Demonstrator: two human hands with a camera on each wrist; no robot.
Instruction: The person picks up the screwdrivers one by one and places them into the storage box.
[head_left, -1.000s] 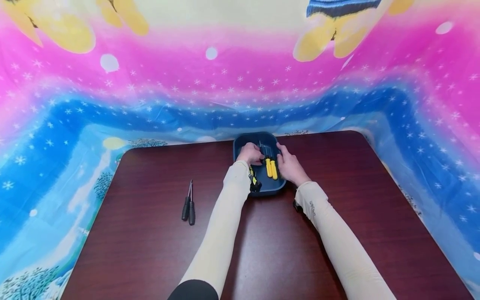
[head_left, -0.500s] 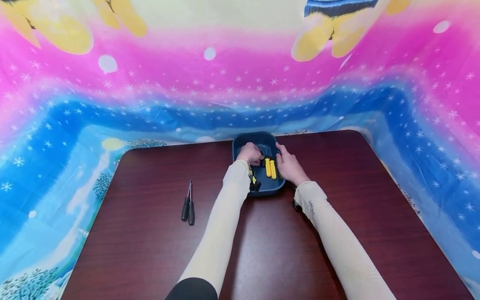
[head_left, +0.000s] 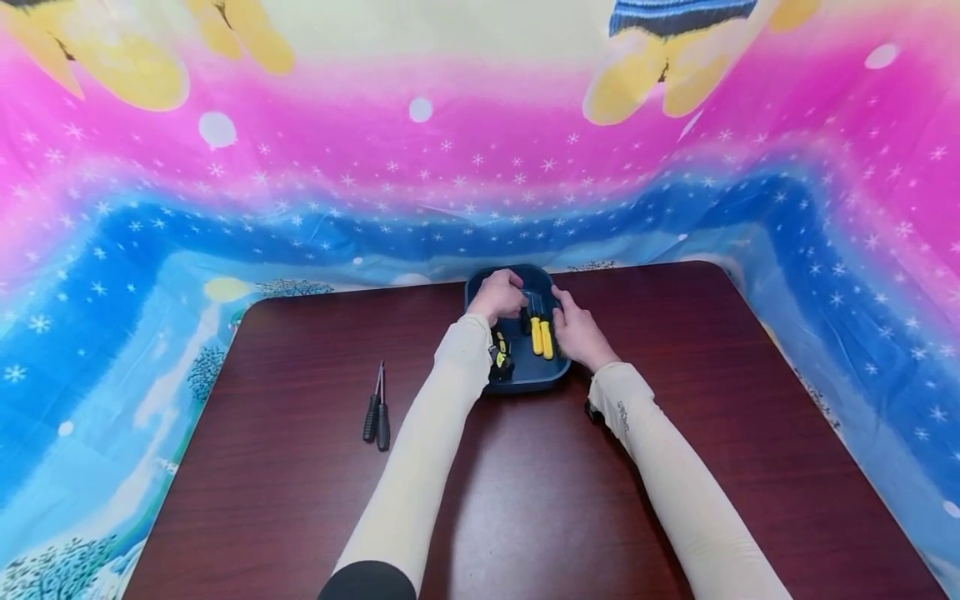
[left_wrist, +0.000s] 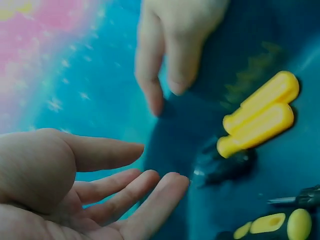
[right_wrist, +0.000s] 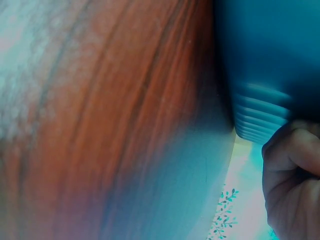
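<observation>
My right hand (head_left: 583, 333) grips the right wall of a dark blue plastic tray (head_left: 528, 386); in the right wrist view its curled fingers (right_wrist: 292, 155) are at the wall. My left hand (head_left: 500, 296) is over the tray's left side. In the left wrist view that hand (left_wrist: 105, 185) holds nothing, thumb and fingers apart. Two yellow-handled tools (head_left: 542, 337) lie side by side in the tray, their working ends unclear. A small black item (left_wrist: 227, 167) lies beside them. Nearer the front left corner sits a black-and-yellow tool (head_left: 501, 358), partly hidden by my left sleeve.
Two black-handled screwdrivers (head_left: 377, 417) lie on the dark red-brown wooden table (head_left: 300, 500), left of my left forearm. The tray stands at the table's far edge. A patterned pink and blue cloth (head_left: 360, 183) hangs behind and along the sides.
My left hand has risen from the tools and shifted slightly back and left, uncovering more of the tray. My right hand has stayed at the tray's wall.
</observation>
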